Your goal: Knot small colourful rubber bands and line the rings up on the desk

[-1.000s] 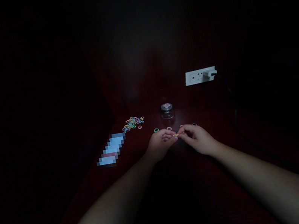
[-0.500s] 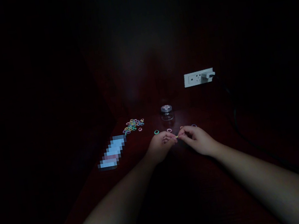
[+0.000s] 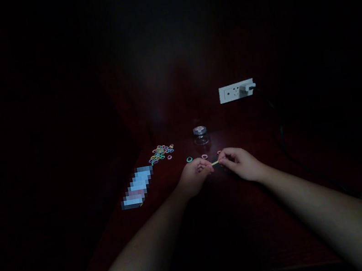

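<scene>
The scene is very dark. My left hand (image 3: 195, 175) and my right hand (image 3: 241, 162) meet over a dark red table (image 3: 191, 240), both pinched on a small yellow rubber band (image 3: 215, 163) stretched between their fingertips. Just beyond the hands a few single bands lie in a row, among them a green band (image 3: 189, 159) and a pink band (image 3: 204, 156). A heap of small coloured bands (image 3: 161, 152) lies further back to the left.
A small glass jar with a shiny lid (image 3: 201, 135) stands behind the hands. A pale blue packet (image 3: 137, 187) lies on the left. A white wall socket (image 3: 236, 91) holds a plug, and a dark cable (image 3: 296, 158) runs down right.
The yellow band between my fingertips has been pulled longer. My right hand has shifted slightly back and now covers the rightmost loose bands.
</scene>
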`<state>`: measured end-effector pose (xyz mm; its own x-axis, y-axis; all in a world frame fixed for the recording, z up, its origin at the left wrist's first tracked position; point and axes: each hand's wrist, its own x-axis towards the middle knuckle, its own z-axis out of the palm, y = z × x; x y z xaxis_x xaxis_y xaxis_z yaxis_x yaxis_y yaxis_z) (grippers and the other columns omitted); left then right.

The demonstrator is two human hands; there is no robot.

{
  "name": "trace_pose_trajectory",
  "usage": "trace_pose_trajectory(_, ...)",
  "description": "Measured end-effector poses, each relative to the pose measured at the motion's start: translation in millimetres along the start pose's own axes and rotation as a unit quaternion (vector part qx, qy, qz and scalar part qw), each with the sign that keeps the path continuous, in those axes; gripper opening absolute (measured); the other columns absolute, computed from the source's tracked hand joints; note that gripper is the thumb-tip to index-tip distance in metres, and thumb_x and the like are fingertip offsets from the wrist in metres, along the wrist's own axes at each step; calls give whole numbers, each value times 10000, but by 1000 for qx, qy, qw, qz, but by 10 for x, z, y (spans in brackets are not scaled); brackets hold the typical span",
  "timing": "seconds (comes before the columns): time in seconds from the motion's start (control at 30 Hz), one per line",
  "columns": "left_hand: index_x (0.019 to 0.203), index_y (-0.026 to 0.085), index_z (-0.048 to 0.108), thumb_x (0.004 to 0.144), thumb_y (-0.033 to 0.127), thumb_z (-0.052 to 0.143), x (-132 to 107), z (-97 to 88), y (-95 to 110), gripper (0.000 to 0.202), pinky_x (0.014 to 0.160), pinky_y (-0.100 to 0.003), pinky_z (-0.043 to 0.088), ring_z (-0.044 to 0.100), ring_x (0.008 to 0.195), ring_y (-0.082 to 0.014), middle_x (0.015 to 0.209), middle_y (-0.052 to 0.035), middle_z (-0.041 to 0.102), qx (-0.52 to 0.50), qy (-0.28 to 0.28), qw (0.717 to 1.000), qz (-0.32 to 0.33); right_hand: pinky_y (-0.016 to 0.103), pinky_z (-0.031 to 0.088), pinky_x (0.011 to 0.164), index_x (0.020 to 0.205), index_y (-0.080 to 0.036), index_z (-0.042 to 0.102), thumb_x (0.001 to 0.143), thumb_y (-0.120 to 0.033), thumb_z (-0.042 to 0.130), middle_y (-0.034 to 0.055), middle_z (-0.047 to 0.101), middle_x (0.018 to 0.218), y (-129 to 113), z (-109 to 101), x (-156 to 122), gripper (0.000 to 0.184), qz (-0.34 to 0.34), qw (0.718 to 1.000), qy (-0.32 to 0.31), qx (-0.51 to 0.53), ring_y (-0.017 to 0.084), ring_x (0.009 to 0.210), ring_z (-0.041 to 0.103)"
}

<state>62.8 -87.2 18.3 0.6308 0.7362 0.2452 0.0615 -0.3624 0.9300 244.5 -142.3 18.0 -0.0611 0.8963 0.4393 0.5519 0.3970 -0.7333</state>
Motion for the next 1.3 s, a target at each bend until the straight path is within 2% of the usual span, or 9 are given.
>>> trace_pose_trajectory(0.27,793,130,583,742,277,610,-15,36,-1,158,534,-197,372,503,573,-84,679,-9,601,25,11,999,-20,308,471,684,734,-180,577,820,-225,510,-23,511,591,-101,84,-40,117,-21,999,-29,-19,115,541,464)
trace_pose_trajectory(0.5,801,131,586,766,290,579,-32,30,10,163,546,-202,366,490,586,-87,698,-9,596,36,-14,999,-8,321,470,724,776,-186,592,829,-234,501,6,586,682,-52,37,-18,116,-10,999,-13,-46,152,646,543)
trace_pose_trajectory(0.67,802,127,581,764,286,583,-28,45,18,163,544,-201,360,476,581,-84,679,-1,575,43,-12,999,-15,329,462,766,783,-180,588,841,-218,478,9,584,694,-19,68,-14,130,-15,998,-18,-57,151,663,542)
trace_pose_trajectory(0.87,812,123,565,762,280,596,-22,60,12,167,577,-206,377,482,607,-82,697,1,564,34,-2,999,0,328,464,775,829,-174,585,843,-189,461,2,578,684,-9,65,-11,125,-25,998,-36,-37,140,646,543)
trace_pose_trajectory(1.17,855,125,559,739,203,615,-4,56,-12,150,653,-231,429,533,694,-99,780,-23,588,26,17,999,18,306,467,733,799,-177,585,814,-207,509,-7,544,659,-45,53,-21,84,-26,999,-22,-25,124,601,492)
trace_pose_trajectory(1.3,876,124,561,749,238,617,10,53,-41,179,681,-241,441,544,721,-106,798,-28,590,31,25,999,28,300,467,722,786,-169,579,806,-217,527,-7,537,666,-63,48,-24,74,-25,999,-26,-14,112,585,477)
